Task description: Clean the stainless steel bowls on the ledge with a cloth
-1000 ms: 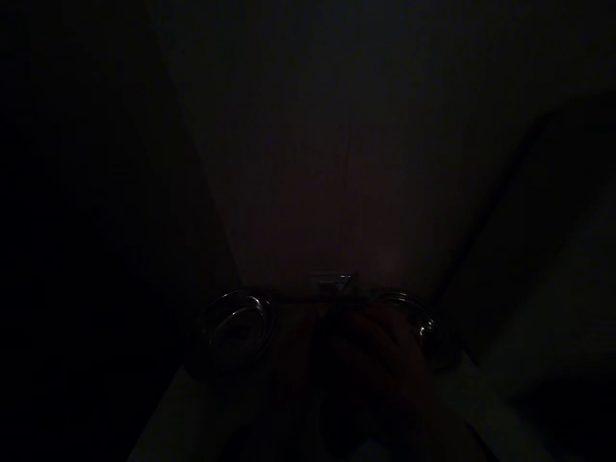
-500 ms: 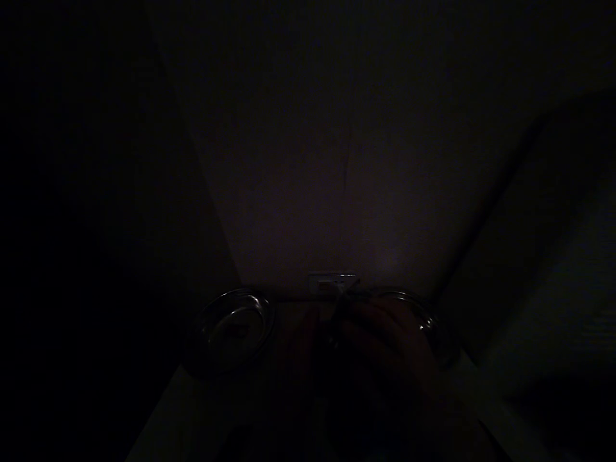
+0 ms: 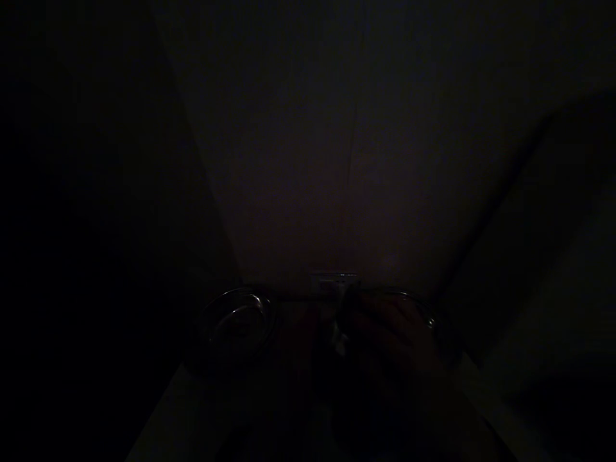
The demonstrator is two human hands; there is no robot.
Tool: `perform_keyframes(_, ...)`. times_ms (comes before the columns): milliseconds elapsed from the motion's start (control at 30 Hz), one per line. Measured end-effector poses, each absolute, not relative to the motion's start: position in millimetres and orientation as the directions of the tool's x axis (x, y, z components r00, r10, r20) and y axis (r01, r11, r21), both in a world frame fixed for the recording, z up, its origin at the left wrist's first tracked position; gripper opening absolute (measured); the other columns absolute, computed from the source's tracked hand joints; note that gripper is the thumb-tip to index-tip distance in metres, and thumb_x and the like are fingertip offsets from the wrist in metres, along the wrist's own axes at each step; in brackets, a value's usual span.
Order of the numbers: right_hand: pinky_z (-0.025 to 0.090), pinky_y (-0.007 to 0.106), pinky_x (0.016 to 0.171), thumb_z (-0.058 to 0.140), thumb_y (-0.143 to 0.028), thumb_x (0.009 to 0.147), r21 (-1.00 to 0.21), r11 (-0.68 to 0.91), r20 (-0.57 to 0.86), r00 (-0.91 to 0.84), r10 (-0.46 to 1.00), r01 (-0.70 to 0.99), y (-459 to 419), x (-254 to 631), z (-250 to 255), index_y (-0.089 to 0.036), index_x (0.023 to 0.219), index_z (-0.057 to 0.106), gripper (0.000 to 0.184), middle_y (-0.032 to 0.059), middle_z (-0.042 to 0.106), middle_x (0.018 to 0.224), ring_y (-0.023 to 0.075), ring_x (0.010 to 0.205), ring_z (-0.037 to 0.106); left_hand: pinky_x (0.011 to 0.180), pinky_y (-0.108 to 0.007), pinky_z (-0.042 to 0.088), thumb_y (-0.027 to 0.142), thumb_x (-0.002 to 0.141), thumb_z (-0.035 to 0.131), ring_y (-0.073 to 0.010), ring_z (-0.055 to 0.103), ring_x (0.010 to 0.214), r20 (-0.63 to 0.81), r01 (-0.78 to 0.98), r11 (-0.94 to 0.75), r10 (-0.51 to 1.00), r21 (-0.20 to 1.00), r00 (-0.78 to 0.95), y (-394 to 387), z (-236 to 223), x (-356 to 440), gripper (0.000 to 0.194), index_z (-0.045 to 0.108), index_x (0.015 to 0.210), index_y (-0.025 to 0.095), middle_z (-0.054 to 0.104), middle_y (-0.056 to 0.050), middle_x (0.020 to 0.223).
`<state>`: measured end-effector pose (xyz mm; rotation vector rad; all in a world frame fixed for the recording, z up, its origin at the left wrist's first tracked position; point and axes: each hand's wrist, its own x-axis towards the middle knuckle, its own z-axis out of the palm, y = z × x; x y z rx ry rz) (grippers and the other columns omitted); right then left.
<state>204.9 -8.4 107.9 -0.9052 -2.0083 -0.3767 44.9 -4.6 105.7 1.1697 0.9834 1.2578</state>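
I am seeing no text, label, brand, number or sign that I can read; everything before me is lying in deep darkness.
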Motion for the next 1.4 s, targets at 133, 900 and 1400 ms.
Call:
perform_keyframes(133,0.050,0.036,0.074,0.050,-0.019,0.089,-0.019,0.752,0.868,-0.362,0.339,0.659,-16.0,186.4,107.2,-0.023,0.099,0.066,0.019,0.0063,0.067,0.103,0.0218,0.095,0.058,0.082,-0.039,0.053,0.036,0.090,0.054,-0.0198,0.061,0.097,0.085,-0.163,-0.070,0.993,0.984,0.084,-0.9,107.0,43.3,0.034,0.057,0.117,0.016,0.060,-0.009,0.116)
perform_keyframes(900,0.047,0.040,0.076,0.052,-0.018,0.084,-0.013,0.777,0.865,-0.382,0.324,0.629,-12.8,195.3,110.9,-0.018,0.101,0.064,0.020,0.0082,0.069,0.103,0.0239,0.098,0.059,0.072,-0.033,0.054,0.038,0.090,0.054,-0.0152,0.064,0.082,0.060,-0.087,-0.062,0.998,0.994,-0.030,9.4,94.7,32.3,0.029,0.062,0.103,0.013,0.066,-0.006,0.097)
perform_keyframes(1400,0.050,0.042,0.077,0.055,-0.023,0.083,-0.066,0.769,0.852,-0.366,0.375,0.635,-17.0,191.3,107.1,-0.024,0.103,0.064,0.022,0.0065,0.067,0.106,0.0243,0.097,0.059,0.080,-0.038,0.054,0.037,0.090,0.054,-0.0188,0.062,0.094,0.121,-0.090,-0.121,0.993,0.989,-0.004,1.7,105.5,40.1,0.032,0.059,0.114,0.015,0.061,-0.008,0.113)
